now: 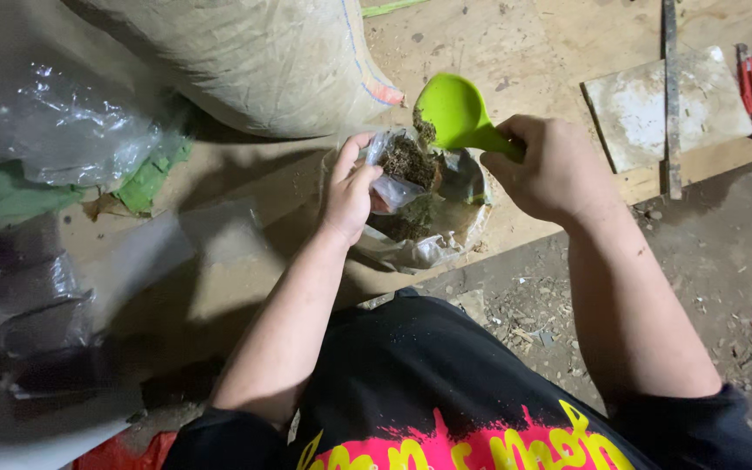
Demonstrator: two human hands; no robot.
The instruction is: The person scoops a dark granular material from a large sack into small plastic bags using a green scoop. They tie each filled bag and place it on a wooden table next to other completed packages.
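A small clear bag (400,165) of dark crumbly stuff sits over a bowl (446,228) on a plywood board (515,52). The left hand (347,193) pinches its mouth open; the right hand (550,170) grips a green scoop (456,111) above it. A big woven sack (254,61) stands behind, with a dirt floor (724,261) beside.

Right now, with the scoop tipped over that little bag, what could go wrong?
1. The green scoop in the right hand is wider than the small clear bag's mouth, so dark crumbly material may spill past it.
2. The left hand pinches only one edge of the bag; the thin plastic could fold shut or slip.
3. Spills would likely land in the larger bag beneath, possibly on the board.
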